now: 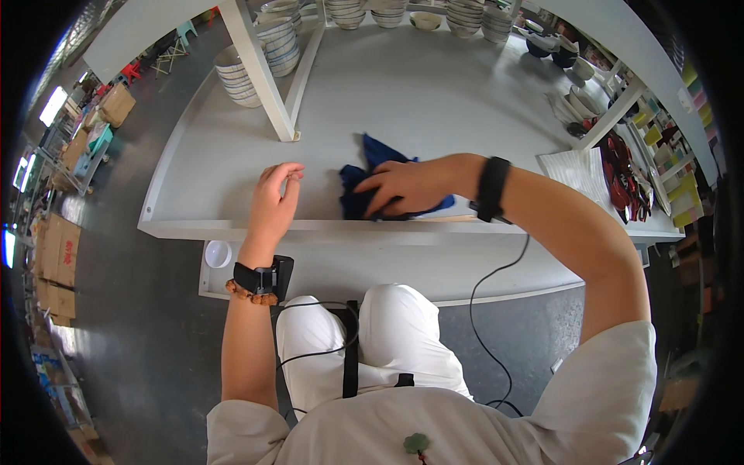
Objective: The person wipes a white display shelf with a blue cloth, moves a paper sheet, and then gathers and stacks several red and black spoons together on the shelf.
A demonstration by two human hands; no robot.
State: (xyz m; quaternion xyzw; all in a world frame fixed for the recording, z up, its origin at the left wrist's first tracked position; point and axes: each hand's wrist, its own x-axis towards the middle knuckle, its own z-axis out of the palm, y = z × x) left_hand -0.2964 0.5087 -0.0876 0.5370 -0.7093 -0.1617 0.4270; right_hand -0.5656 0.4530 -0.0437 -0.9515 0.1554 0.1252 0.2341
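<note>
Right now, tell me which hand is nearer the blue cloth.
Right. The right hand is on the blue cloth, touching it; the left hand is apart from it, to its left, near the front edge of the shelf.

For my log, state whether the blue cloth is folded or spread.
Neither: the blue cloth is bunched under the right hand, creased, a corner sticking out.

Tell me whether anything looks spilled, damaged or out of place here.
Nothing looks spilled or damaged. One mild oddity: a white bowl sits alone at the left end of the lower shelf, away from the stacked bowls above. The crumpled blue cloth under the right hand looks ordinary.
</note>
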